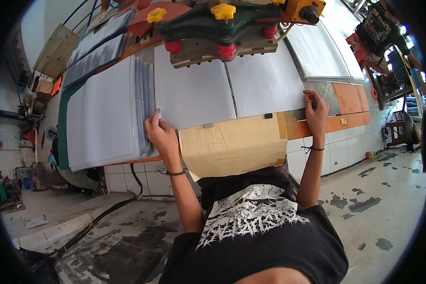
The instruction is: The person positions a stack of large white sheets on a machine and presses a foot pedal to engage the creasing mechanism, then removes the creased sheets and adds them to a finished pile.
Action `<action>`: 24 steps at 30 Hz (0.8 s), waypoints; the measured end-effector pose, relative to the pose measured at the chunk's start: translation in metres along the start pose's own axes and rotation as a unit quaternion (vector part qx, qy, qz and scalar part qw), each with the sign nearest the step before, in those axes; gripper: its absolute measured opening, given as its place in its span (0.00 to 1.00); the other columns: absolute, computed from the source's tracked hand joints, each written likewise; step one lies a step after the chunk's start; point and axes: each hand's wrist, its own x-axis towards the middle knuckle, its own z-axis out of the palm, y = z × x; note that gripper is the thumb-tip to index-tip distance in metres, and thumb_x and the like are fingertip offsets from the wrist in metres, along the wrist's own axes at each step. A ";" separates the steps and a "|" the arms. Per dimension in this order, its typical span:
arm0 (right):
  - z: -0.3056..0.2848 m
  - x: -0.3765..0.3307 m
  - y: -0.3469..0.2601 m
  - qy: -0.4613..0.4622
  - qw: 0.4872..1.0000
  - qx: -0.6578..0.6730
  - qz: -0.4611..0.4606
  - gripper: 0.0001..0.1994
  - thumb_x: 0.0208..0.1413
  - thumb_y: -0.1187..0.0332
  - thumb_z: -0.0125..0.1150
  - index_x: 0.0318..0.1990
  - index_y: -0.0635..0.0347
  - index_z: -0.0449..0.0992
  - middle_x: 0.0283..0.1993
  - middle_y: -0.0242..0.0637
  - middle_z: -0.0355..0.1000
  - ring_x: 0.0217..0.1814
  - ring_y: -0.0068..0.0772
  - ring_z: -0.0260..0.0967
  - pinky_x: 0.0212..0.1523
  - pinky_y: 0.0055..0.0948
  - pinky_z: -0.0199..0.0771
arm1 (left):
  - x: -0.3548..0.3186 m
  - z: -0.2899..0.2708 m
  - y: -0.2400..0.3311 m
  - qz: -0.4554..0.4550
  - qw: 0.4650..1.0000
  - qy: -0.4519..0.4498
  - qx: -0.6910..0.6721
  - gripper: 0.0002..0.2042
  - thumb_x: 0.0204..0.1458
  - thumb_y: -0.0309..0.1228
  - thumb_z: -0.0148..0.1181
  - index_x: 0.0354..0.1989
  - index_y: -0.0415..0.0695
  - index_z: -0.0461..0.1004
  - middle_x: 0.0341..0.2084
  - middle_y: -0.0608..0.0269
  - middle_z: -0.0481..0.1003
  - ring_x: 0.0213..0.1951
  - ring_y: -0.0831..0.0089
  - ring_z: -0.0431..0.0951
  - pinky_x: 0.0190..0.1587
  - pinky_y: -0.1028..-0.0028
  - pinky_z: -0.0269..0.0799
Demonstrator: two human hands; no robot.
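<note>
A wide white folded sheet (232, 87) lies flat on the workbench under a green machine head (222, 26) with yellow and red knobs. My left hand (162, 135) presses on the sheet's lower left corner, fingers on the paper. My right hand (316, 111) pinches the sheet's right edge near its lower corner. A tan cardboard panel (234, 144) hangs over the bench's front edge just below the sheet, between my two arms.
A thick stack of white sheets (106, 113) sits on the bench at the left, more dark stacks (97, 47) behind it. Another white pile (317, 52) lies at the right. The orange benchtop (350, 97) has white tiled sides. Another person (381, 31) stands at the far right.
</note>
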 end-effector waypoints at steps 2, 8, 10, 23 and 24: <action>0.002 0.000 -0.002 0.024 0.998 0.013 -0.048 0.07 0.62 0.72 0.60 0.44 0.62 0.80 0.27 0.33 0.74 0.23 0.18 0.61 0.27 0.25 0.63 | -0.001 -0.001 0.000 -0.010 1.000 0.008 -0.013 0.17 0.53 0.13 0.52 0.49 0.38 0.79 0.39 0.51 0.72 0.39 0.53 0.76 0.44 0.58 0.72; 0.000 0.001 -0.003 -0.018 0.999 0.022 0.027 0.07 0.61 0.65 0.61 0.43 0.49 0.82 0.33 0.28 0.79 0.36 0.27 0.72 0.51 0.33 0.58 | 0.001 -0.001 0.003 0.015 0.999 0.010 0.029 0.15 0.54 0.12 0.50 0.47 0.37 0.78 0.39 0.52 0.71 0.38 0.54 0.77 0.40 0.59 0.74; 0.001 0.002 -0.002 -0.014 0.999 0.025 0.018 0.07 0.61 0.65 0.62 0.43 0.49 0.82 0.32 0.28 0.79 0.35 0.27 0.72 0.51 0.33 0.58 | 0.001 -0.001 0.003 -0.003 1.000 0.009 0.020 0.15 0.52 0.12 0.51 0.44 0.38 0.79 0.39 0.52 0.71 0.39 0.55 0.76 0.42 0.61 0.74; 0.001 0.002 -0.003 -0.009 1.000 0.000 0.018 0.08 0.62 0.63 0.61 0.44 0.50 0.83 0.33 0.28 0.79 0.37 0.28 0.71 0.52 0.34 0.57 | 0.002 0.000 0.006 -0.017 1.000 0.000 0.026 0.10 0.50 0.12 0.52 0.33 0.38 0.79 0.36 0.54 0.71 0.40 0.56 0.76 0.44 0.59 0.71; 0.002 0.004 -0.003 -0.007 1.000 -0.002 0.012 0.08 0.62 0.63 0.61 0.44 0.50 0.83 0.33 0.28 0.79 0.37 0.28 0.71 0.51 0.34 0.57 | 0.003 0.000 0.006 -0.005 1.000 -0.001 0.028 0.10 0.50 0.12 0.52 0.33 0.38 0.78 0.37 0.54 0.70 0.38 0.56 0.76 0.42 0.60 0.72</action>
